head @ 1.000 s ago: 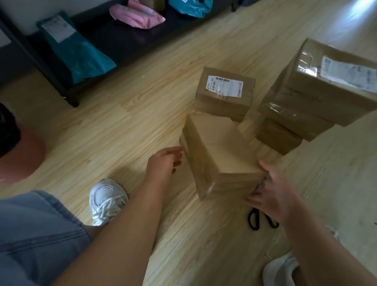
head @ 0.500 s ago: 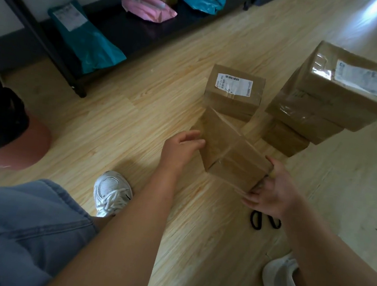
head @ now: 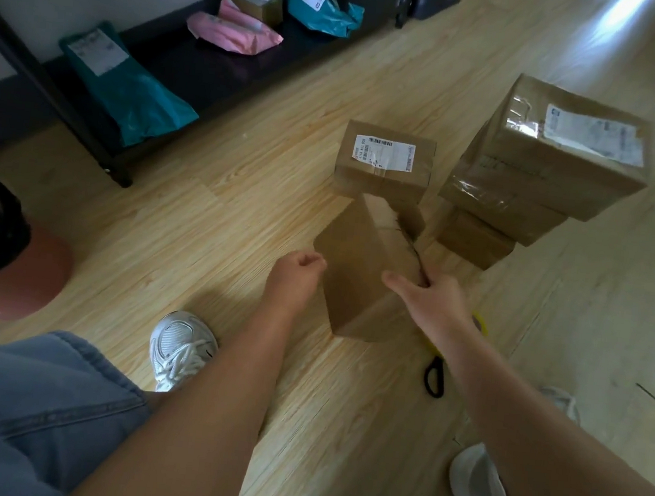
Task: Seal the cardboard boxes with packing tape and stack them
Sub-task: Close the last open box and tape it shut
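Note:
A plain brown cardboard box stands tilted on the wooden floor in front of me. My right hand grips its right side, thumb across the near face and fingers curled over the upper right edge. My left hand is at the box's left edge with fingers curled; whether it holds the box is unclear. Behind it sits a labelled cardboard box. To the right rises a stack of three taped boxes. A yellow tape roll peeks out behind my right wrist.
Black scissors lie on the floor under my right forearm. A low black shelf at the back holds teal and pink mailers and a small box. My white shoes rest near the box. A reddish round object sits at left.
The plain box has been turned from lying flat to standing tilted on end. My right hand moved from its lower right corner up onto its right side; my left hand closed in on its left edge.

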`<state>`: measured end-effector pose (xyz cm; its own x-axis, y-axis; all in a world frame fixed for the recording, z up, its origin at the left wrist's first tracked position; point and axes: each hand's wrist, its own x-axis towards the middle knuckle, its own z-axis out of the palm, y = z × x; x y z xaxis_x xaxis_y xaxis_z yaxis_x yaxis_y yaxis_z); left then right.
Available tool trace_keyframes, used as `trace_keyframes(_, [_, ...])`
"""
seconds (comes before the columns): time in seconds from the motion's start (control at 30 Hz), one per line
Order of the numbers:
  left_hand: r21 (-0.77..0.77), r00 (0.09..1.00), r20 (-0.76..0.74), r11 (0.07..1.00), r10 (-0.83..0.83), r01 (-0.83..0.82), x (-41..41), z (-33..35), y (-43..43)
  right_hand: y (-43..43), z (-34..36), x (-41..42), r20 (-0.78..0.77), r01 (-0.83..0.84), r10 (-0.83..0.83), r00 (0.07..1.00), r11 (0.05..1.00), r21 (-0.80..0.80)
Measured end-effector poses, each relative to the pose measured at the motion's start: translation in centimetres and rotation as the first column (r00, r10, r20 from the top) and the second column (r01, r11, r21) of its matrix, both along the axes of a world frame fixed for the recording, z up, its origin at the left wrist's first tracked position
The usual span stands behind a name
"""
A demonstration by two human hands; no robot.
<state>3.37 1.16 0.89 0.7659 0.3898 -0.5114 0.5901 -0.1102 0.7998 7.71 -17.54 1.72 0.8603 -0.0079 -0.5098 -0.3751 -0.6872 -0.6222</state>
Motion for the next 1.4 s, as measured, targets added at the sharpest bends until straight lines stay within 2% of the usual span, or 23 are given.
trace_keyframes(0.07, [-0.030,0.996,-0.021,0.996,-0.089,0.088,-0.2,-0.5,-1.1,0.3,-1.7,-0.5,0.089,-0.164,0.186,0.979,0.963,-0.213])
trace_keyframes(0.1, [-0.068,0.993,-0.040,0.992,-0.112,0.109,-0.3,-0.7,-1.7,0.4,-2.5,-0.7,0.113,-0.205,0.242,0.964,0.941,-0.269])
trace_keyframes(0.2, [-0.150,0.992,-0.092,0.986,-0.090,0.075,-0.4,-1.7,-2.5,0.9,-3.6,-1.6,0.098,-0.315,0.351,0.931,0.911,-0.265])
trace_keyframes(0.27, [-0.174,0.991,-0.128,0.985,-0.040,0.017,-0.3,-2.2,-2.4,0.8,-4.3,-2.2,0.059,-0.357,0.373,0.926,0.914,-0.192])
trace_keyframes(0.33, [-0.173,0.989,-0.150,0.984,0.015,-0.042,-0.3,-2.5,-2.1,0.4,-4.5,-2.6,0.030,-0.301,0.301,0.953,0.954,-0.019])
trace_keyframes(0.4, [-0.156,0.989,-0.140,0.985,0.053,-0.075,-0.4,-2.5,-1.7,0.1,-4.5,-2.9,-0.051,-0.123,0.136,0.989,0.972,0.199])
trace_keyframes(0.47, [-0.127,0.992,-0.124,0.991,0.033,-0.049,-0.5,-2.5,-1.5,0.0,-4.2,-3.1,-0.155,0.043,0.007,0.988,0.946,0.320])
trace_keyframes(0.53, [-0.059,0.992,-0.126,0.998,-0.002,-0.005,-0.7,-2.8,-1.5,-0.1,-4.0,-3.1,-0.204,0.079,-0.010,0.979,0.940,0.331])
trace_keyframes(0.63, [0.043,0.993,-0.122,0.999,-0.005,0.010,-1.0,-3.1,-1.5,-0.1,-3.7,-3.1,-0.179,0.036,0.025,0.984,0.944,0.328])
trace_keyframes(0.73, [-0.075,0.987,-0.126,0.991,0.102,-0.112,-0.6,-2.9,-1.5,0.2,-3.2,-3.0,-0.146,-0.017,0.070,0.987,0.942,0.334])
trace_keyframes(0.8, [-0.139,0.983,-0.140,0.980,0.120,-0.140,-0.1,-2.6,-1.4,0.5,-3.0,-3.1,-0.183,0.009,0.067,0.981,0.923,0.385])
trace_keyframes(0.93, [-0.064,0.975,-0.198,0.992,0.097,-0.112,0.4,-2.4,-1.0,1.3,-2.9,-3.7,-0.215,-0.038,0.144,0.966,0.902,0.431])
trace_keyframes(1.07, [0.010,0.948,-0.259,0.982,0.185,-0.189,0.1,-3.1,-0.3,2.1,-2.8,-4.6,-0.257,-0.027,0.169,0.952,0.879,0.477])
trace_keyframes(1.17, [-0.054,0.936,-0.267,0.966,0.231,-0.254,-0.2,-3.1,0.4,2.1,-2.5,-4.8,-0.275,-0.055,0.191,0.942,0.899,0.435])
trace_keyframes(1.23, [-0.154,0.938,-0.247,0.946,0.243,-0.286,-0.3,-2.9,1.0,1.9,-2.3,-4.8,-0.268,-0.001,0.108,0.957,0.929,0.370])
trace_keyframes(1.33, [-0.312,0.962,-0.215,0.921,0.170,-0.232,-0.4,-1.7,1.7,0.9,-2.5,-3.9,-0.132,0.143,-0.113,0.985,0.958,0.247])
trace_keyframes(1.4, [-0.398,0.973,-0.193,0.896,0.127,-0.196,-0.3,-1.3,2.3,0.1,-2.5,-3.3,-0.099,0.238,-0.219,0.971,0.933,0.268])
